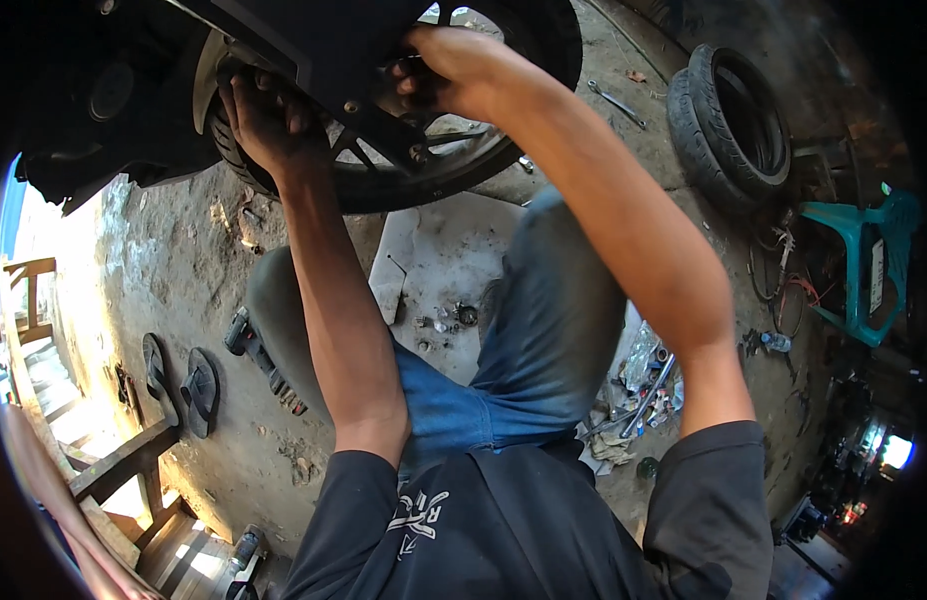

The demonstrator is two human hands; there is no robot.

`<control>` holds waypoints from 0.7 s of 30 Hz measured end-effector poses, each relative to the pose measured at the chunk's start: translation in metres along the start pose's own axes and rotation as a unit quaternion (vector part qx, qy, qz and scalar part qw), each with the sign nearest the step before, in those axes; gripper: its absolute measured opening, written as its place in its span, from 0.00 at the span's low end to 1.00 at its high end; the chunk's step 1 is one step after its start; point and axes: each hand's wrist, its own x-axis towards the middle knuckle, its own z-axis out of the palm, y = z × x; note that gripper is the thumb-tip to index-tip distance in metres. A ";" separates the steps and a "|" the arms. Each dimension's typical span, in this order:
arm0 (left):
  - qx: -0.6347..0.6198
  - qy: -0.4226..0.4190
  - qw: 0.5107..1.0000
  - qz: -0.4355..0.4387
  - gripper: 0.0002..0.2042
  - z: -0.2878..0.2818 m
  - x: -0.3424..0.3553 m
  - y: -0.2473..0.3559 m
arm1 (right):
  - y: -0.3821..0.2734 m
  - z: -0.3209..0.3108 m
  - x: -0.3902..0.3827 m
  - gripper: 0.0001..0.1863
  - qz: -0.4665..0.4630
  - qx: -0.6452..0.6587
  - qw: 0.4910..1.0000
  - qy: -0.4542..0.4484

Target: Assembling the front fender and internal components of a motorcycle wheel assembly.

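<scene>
In front of me is part of a motorcycle: a black tyre [423, 192] on a dark spoked wheel, with a dark body panel [273, 45] above it. My left hand [268, 120] is up at the panel's lower edge beside the tyre, fingers curled and closed; what they grip blends into the dark. Higher up, near the wheel's middle, my right hand [433, 75] reaches in with bent, closed fingers, and what lies in them is hidden. Between my knees a stained pale sheet [448, 250] lies on the ground with small dark metal parts [467, 315] on it.
A wrench [616, 104] lies right of the wheel, near two stacked tyres [728, 130] and a green plastic chair [863, 265]. Tools and scraps [643, 395] are by my right thigh. A power drill [248, 340], sandals [199, 392] and a wooden bench [123, 465] are left; another person's limb [53, 490] shows there.
</scene>
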 end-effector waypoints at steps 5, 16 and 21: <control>-0.056 -0.004 0.998 0.006 0.06 -0.005 0.005 -0.011 | -0.024 -0.027 -0.080 0.15 -0.094 -0.285 0.947 -0.114; -0.097 -0.163 0.981 0.040 0.12 -0.025 0.014 -0.017 | 0.153 -0.203 -0.152 0.22 -0.006 0.159 0.970 0.187; -0.028 -0.251 0.963 0.093 0.18 -0.017 0.013 -0.009 | 0.322 -0.223 -0.165 0.10 0.171 0.343 0.910 0.162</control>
